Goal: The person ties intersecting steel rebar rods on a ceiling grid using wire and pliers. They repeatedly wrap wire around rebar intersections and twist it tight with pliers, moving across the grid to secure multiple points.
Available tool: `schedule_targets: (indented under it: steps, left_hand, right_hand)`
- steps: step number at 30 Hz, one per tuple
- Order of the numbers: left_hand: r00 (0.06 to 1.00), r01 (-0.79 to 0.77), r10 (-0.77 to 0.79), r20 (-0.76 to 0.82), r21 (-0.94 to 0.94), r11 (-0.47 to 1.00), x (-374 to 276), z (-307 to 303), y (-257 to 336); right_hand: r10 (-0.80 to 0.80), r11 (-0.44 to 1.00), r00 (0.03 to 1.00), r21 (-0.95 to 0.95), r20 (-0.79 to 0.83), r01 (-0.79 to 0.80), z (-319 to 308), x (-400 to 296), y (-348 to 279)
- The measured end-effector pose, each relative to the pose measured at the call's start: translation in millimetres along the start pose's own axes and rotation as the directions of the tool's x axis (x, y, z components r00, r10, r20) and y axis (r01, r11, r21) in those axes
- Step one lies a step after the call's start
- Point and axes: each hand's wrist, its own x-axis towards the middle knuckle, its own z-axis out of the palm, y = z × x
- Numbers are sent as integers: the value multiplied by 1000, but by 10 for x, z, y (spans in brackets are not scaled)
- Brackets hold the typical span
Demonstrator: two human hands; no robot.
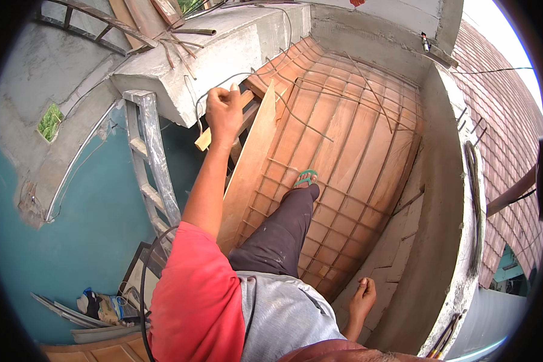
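My left hand point(224, 111) is raised at the upper left with its fingers curled, beside a thin dark cable; whether it grips anything cannot be told. Below it in the picture lies the sawn end of a timber piece point(204, 140). My right hand point(362, 296) hangs low at the right by the wall, its fingers curled with nothing visible in them. One foot in a green flip-flop point(306, 173) stands on a grid of steel reinforcing bars point(344, 193) over reddish wooden formwork boards point(331, 149). A long plywood strip point(250, 165) runs along the formwork's left edge.
An opening drops away at the left, with a paint-spattered wooden ladder point(151, 135) standing in it. A concrete beam point(235, 40) crosses above, with bar ends sticking out. A rendered wall point(439, 190) bounds the right side; pliers-like tools point(445, 337) lie on its top, near protruding bars point(479, 129).
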Motion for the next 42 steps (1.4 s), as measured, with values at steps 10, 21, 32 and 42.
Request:
schedule_targets:
  steps: [10, 21, 32, 42]
  left_hand:
    - [780, 617, -400, 481, -700, 360, 1937, -19, -1324]
    - [755, 643, -338, 561, -734, 218, 2469, -421, -1617]
    - [727, 644, -322, 606, -765, 13, 620, 125, -407]
    - [812, 575, -378, 445, -721, 387, 462, 274, -915]
  right_hand:
    - [-22, 998, 997, -51, 78, 26, 159, 481, -148]
    - [-48, 992, 986, -111, 157, 66, 253, 653, -347]
    - [-102, 981, 986, -154, 131, 122, 298, 578, -385]
    - [-41, 968, 982, -236, 186, 85, 323, 498, -374]
